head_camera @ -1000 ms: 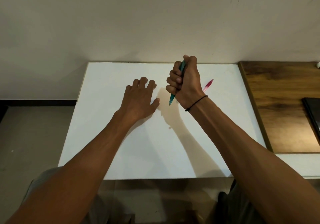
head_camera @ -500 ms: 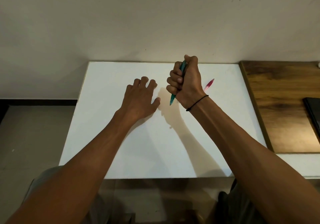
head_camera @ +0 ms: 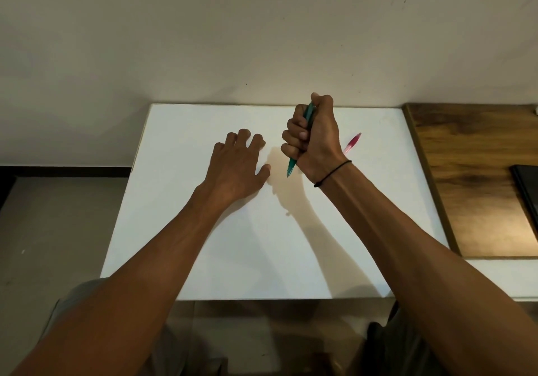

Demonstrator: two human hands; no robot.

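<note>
The right hand [head_camera: 316, 140] grips a slim teal plastic pen [head_camera: 292, 167] in a closed fist. All its fingers are curled round the barrel and the thumb is on top. The pen's tip points down, just above the flat white tabletop [head_camera: 262, 244]. The left hand [head_camera: 237, 169] rests palm-down on that surface, its fingers spread and slightly bent, holding nothing. There are two pens: the teal one, and one pink translucent pen [head_camera: 352, 142] lying on the table just behind the right wrist. One brown wooden board [head_camera: 471, 186] adjoins the table's right edge.
</note>
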